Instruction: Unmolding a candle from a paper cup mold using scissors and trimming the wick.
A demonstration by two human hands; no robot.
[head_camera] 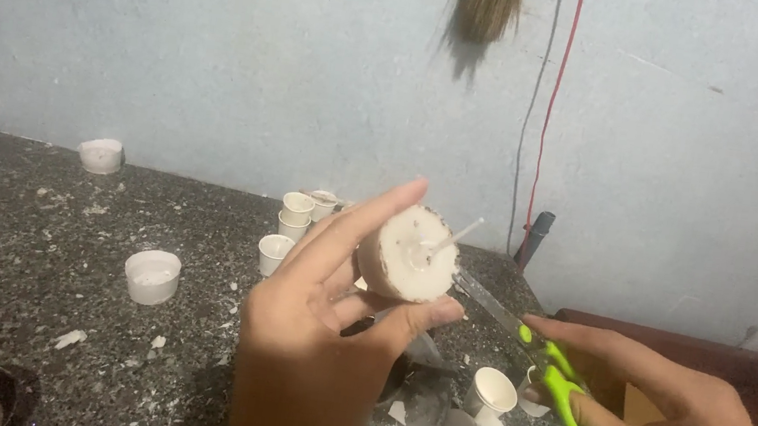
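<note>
Holding a round white wax candle [405,257] above the speckled dark stone bench [29,238], the left hand [326,332] had its grip clamped on it; the right hand [681,423] gripped green-handled metal scissors [527,342] at the wick [455,235].

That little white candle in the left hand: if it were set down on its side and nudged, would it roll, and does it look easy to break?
The candle is a short round disc, so on its side it would probably roll. The left hand holds it with fingertips only, so it seems light. White flakes on the counter hint that the wax chips easily; the thin wick looks bendable.
</note>
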